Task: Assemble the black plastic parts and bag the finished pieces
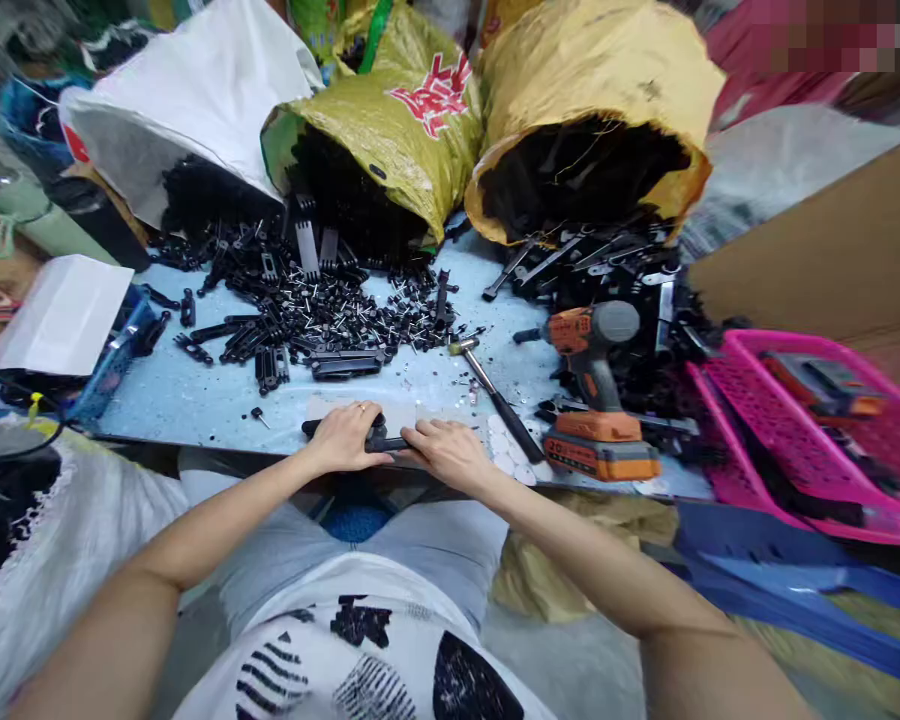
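Observation:
Both my hands rest at the near edge of the light blue table (195, 400). My left hand (345, 437) is closed over a long black plastic part (379, 437) that lies flat on a pale pad. My right hand (450, 452) grips the same part from the right, fingers curled over it. A pile of small black plastic parts and metal pins (322, 310) spreads across the table behind my hands. One loose pin (258, 414) lies to the left of my left hand.
An orange cordless drill (596, 385) stands right of my hands, a hammer (495, 395) beside it. Three sacks of black parts (420, 120) lie open at the back. A pink basket (810, 430) sits at right, a blue crate (112, 360) at left.

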Motion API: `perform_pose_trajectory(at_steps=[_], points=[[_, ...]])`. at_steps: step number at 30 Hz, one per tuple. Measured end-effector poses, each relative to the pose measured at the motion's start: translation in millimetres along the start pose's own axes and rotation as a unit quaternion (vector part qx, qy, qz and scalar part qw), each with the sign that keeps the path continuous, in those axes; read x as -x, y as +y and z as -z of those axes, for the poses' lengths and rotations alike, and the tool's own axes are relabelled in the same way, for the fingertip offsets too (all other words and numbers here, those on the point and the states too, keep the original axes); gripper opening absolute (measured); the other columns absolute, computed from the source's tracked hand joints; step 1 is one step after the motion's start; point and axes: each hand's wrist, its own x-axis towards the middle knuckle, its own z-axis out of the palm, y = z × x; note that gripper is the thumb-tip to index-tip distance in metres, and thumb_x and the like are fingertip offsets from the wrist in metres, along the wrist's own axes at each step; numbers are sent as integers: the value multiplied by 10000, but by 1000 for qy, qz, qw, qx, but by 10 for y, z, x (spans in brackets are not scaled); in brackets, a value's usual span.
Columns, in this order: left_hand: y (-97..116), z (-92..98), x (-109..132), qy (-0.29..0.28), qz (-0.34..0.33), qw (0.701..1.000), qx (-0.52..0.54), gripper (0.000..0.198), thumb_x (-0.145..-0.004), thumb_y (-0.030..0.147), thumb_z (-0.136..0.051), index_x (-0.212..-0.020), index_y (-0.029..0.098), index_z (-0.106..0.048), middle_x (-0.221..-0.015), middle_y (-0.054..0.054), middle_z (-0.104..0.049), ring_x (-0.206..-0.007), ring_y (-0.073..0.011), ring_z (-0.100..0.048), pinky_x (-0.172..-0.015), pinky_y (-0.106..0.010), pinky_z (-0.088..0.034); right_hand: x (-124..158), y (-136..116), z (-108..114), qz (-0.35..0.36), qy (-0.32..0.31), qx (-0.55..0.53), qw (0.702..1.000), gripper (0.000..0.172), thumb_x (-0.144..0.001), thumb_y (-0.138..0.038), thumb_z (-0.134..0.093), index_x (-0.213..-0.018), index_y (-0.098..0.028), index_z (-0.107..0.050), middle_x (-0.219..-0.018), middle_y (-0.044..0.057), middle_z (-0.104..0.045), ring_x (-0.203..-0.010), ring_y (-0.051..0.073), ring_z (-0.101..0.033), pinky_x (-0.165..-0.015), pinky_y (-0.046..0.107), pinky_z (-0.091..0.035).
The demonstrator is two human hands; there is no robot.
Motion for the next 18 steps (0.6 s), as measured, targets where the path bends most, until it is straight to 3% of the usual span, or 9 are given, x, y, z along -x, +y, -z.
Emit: perform_pose_trajectory(at_steps=[4, 8, 11, 14, 16, 18], points=[[-44, -64, 105, 23, -27, 999, 14, 483, -800, 583, -534, -1045, 173, -465, -970, -92, -593, -894, -249, -593, -726, -346, -465, 15, -57, 65, 1, 22, 22, 1000, 321, -974, -423, -304, -1041, -200, -524, -893, 57, -608, -802, 195, -565, -604, 303, -230], [-60, -106, 118, 42, -31, 999, 7, 449, -814, 577, -519, -1006, 172, -487, -923, -81, -596, -859, -235, -600, -697, -325, -464, -15, -13, 116, 19, 41, 23, 999, 315, -976, -409, -309, -1006, -193, -536, -877, 57, -604, -797, 188, -551, -624, 301, -234], [0, -96, 63, 23, -24, 999, 3, 472, -810, 606, -503, -985, 168, -504, -898, -80, -597, -840, -234, -600, -697, -326, -464, -39, 55, 23, 34, 45, 9, 998, 340, -970, -433, -315, -968, -188, -551, -869, 56, -604, -779, 173, -540, -627, 297, -238], [5, -25, 76, 13, -45, 999, 12, 525, -791, 619, -524, -1064, 171, -506, -1020, -108, -600, -988, -261, -570, -833, -364, -449, -25, 117, -184, 33, 57, -18, 998, 374, -957, -465, -331, -951, -182, -576, -851, 56, -609, -782, 173, -532, -639, 293, -257], [-115, 47, 196, 75, 30, 997, -6, 529, -823, 588, -495, -1129, 157, -489, -1109, -144, -581, -1072, -285, -533, -908, -402, -414, -7, 176, -313, 25, 71, -47, 996, 399, -942, -495, -350, -960, -180, -595, -872, 67, -617, -816, 185, -529, -676, 294, -287], [-346, 121, 404, 163, 223, 960, -53, 511, -874, 538, -422, -1139, 105, -483, -1090, -200, -579, -1038, -316, -549, -880, -437, -422, -24, 284, -384, 12, 88, -80, 993, 413, -930, -511, -366, -1007, -183, -605, -946, 83, -629, -871, 201, -527, -730, 306, -318]])
